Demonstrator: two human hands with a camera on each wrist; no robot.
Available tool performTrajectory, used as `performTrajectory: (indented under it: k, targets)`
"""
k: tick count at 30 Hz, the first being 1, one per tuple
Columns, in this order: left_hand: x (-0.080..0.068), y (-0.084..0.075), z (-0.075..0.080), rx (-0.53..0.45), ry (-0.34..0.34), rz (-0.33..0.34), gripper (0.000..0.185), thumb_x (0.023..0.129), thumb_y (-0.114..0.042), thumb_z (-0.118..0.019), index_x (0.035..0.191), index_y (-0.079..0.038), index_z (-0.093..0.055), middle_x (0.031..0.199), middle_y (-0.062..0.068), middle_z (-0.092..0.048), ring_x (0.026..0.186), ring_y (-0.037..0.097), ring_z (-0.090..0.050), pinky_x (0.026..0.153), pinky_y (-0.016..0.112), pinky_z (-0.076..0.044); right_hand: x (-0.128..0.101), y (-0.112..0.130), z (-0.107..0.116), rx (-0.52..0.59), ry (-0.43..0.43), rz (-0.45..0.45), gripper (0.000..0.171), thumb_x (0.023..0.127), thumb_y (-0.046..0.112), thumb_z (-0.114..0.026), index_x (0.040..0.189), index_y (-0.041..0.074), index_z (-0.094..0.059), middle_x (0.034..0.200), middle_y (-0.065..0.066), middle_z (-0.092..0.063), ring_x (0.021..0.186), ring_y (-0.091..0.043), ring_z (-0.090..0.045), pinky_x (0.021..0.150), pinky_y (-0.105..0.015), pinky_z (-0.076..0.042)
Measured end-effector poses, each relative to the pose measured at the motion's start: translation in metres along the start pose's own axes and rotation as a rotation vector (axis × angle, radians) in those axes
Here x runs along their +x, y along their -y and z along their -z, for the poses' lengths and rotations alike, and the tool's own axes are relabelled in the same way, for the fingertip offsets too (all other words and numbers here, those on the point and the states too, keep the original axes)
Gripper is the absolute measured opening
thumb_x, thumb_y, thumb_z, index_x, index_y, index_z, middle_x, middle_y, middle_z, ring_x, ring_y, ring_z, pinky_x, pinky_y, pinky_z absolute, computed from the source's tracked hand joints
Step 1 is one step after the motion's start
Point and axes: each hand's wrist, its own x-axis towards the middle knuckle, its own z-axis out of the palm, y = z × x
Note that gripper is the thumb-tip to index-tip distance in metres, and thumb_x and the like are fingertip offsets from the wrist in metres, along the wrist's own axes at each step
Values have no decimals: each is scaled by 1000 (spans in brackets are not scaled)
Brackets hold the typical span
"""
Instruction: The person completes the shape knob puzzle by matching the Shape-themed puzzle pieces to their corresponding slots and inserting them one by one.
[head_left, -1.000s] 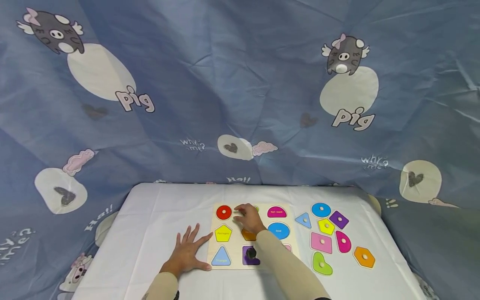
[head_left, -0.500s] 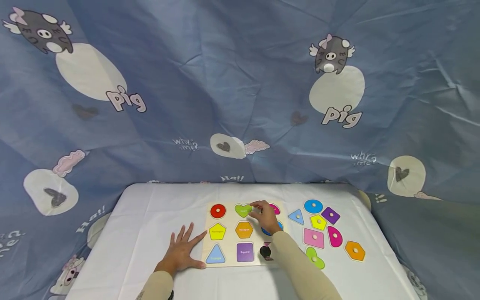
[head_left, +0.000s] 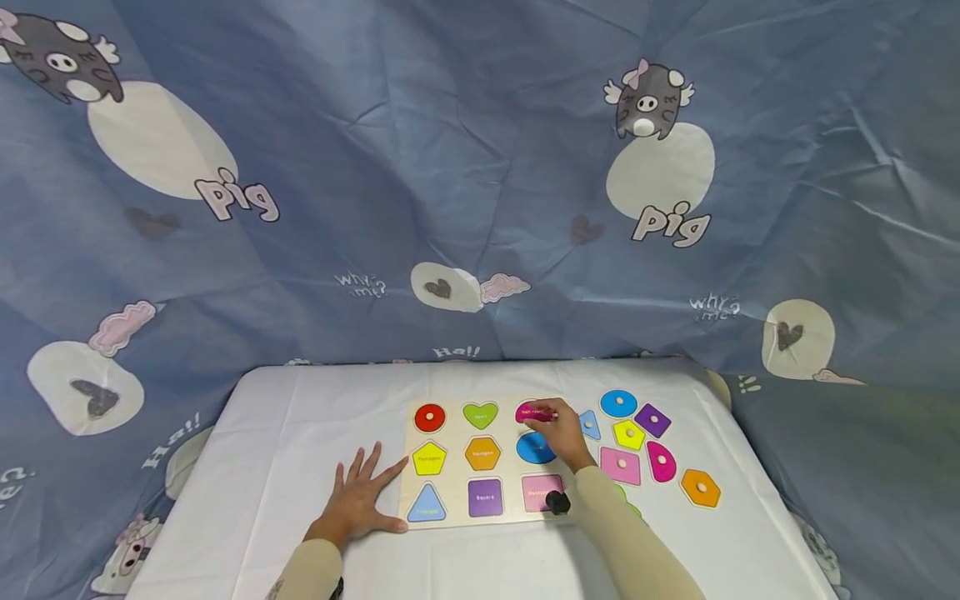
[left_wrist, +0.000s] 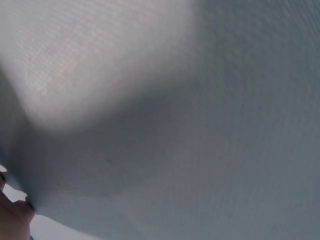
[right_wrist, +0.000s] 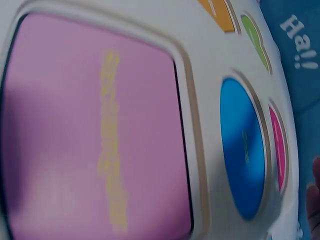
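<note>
A pale wooden shape puzzle board (head_left: 455, 492) lies on the white cloth. Its red circle piece (head_left: 430, 417), with a knob, sits in the upper left recess; the other recesses show printed colours and names. My left hand (head_left: 354, 502) rests flat with spread fingers, thumb and index fingertip at the board's left edge. Over the half round recess (head_left: 527, 412) is my right hand (head_left: 564, 432), fingers slightly bent and no piece showing in them. The right wrist view has the pink rectangle recess (right_wrist: 95, 125) up close, the blue oval recess (right_wrist: 243, 145), and fingertips (right_wrist: 313, 200) at its edge.
Loose knobbed pieces lie right of the board: a blue oval (head_left: 618, 404), purple square (head_left: 653, 421), yellow pentagon (head_left: 628, 435), pink rectangle (head_left: 619, 466), magenta half round (head_left: 662, 462) and orange hexagon (head_left: 701, 488) among them. The right sleeve (head_left: 626, 537) partly covers a green piece.
My right hand has moved rightward from beside the red circle, past the heart recess, to the half round recess. My left hand stays by the board's edge. The head view has shifted slightly.
</note>
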Motion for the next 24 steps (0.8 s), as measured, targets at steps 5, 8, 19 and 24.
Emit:
performTrajectory:
  k: [5, 8, 19, 24]
  targets:
    - [0, -1, 1, 5, 1, 3, 109, 50, -68, -81, 145, -31, -41, 159, 20, -12, 144, 47, -6, 110, 69, 0, -9, -6, 21, -10, -1, -9, 29, 84, 11, -75, 112, 7, -69, 111, -11, -64, 104, -29, -55, 95, -47, -46]
    - [1, -2, 2, 4, 9, 7, 109, 51, -68, -81, 145, -31, -41, 159, 20, -11, 144, 47, -5, 110, 69, 0, -15, -13, 32, -13, 1, -25, 28, 83, 12, -76, 110, 7, -70, 109, -10, -64, 102, -28, -54, 95, -47, -45]
    - [-1, -4, 4, 7, -6, 1, 110, 50, -68, -81, 145, -30, -41, 159, 21, -13, 143, 48, -7, 110, 69, -2, -48, -43, 71, -26, -20, -79, 28, 82, 13, -77, 109, 9, -71, 107, -8, -64, 97, -24, -56, 87, -33, -50]
    - [0, -3, 1, 6, 3, 10, 111, 49, -70, -80, 145, -31, -41, 159, 21, -11, 143, 49, -6, 110, 69, -1, -68, -56, 86, -23, -39, -129, 28, 83, 12, -76, 109, 7, -70, 105, -9, -65, 96, -24, -62, 84, -24, -53]
